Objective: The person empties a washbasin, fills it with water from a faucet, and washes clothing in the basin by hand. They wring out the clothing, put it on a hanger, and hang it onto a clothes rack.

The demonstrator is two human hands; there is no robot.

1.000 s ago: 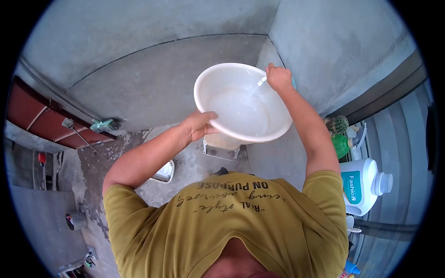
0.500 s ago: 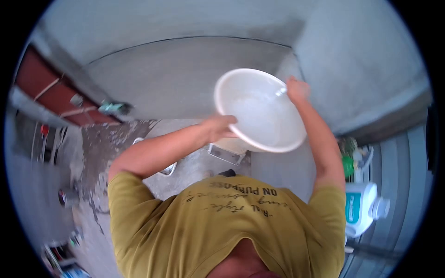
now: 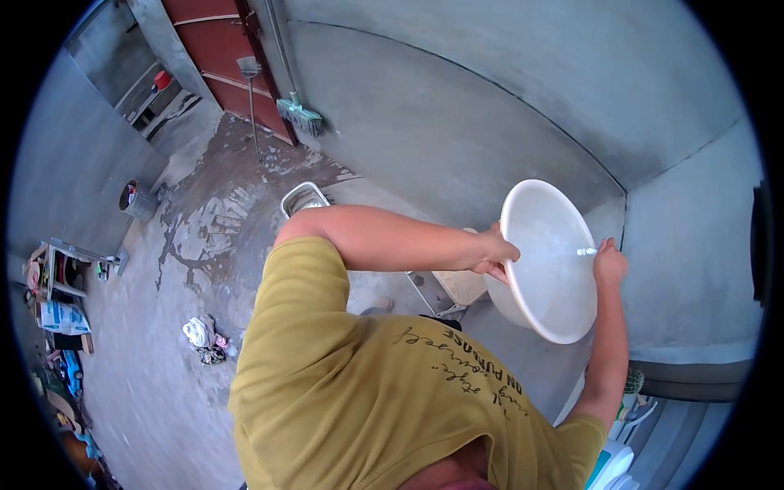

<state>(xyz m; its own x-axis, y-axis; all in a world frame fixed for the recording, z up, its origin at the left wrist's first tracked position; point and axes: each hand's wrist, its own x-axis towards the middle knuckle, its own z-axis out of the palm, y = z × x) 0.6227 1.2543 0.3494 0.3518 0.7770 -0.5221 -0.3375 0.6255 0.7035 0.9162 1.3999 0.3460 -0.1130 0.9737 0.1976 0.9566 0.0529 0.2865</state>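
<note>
A large white basin (image 3: 547,261) is held tilted, its open side facing right and toward me. My left hand (image 3: 496,251) is closed on the basin's left rim, with the thumb over the edge. By the opposite rim, my right hand (image 3: 610,263) is closed in a fist. A small white and pale green piece (image 3: 586,251) sticks out from its fingers across the basin's inside; I cannot tell what it is. Below the basin stands a low pale seat or stool (image 3: 461,287) with a metal frame, partly hidden.
Left of my arm, a metal tub (image 3: 304,197) sits on the wet concrete floor. A green broom (image 3: 300,114) leans by the red door (image 3: 220,61). A bundle of cloth (image 3: 204,333) lies on the floor, and a bucket (image 3: 137,202) stands farther left. A white jug (image 3: 611,467) is low on the right.
My view has swung left, showing more floor and the door. The basin now appears farther right and more upright, still gripped by my left hand; my right hand stays at its far rim.
</note>
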